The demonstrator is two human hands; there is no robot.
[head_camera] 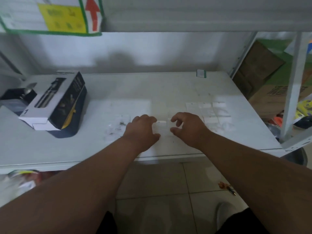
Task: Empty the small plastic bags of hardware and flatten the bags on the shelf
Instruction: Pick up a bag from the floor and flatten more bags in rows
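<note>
A small clear plastic bag [163,127] lies on the white shelf [168,88] between my hands. My left hand [142,128] rests on its left edge, fingers curled down onto it. My right hand [185,127] holds its right edge between thumb and bent fingers. To the left lie small clear bags with dark hardware bits [118,126]. On the right, several flattened clear bags [209,110] sit side by side. The picture is blurred, so the bag's contents are not visible.
A black and grey product box [55,102] stands at the shelf's left. A small green-edged white card [201,73] sits at the back right. The shelf post [293,88] rises on the right, with cardboard boxes [258,70] behind it. Tiled floor lies below.
</note>
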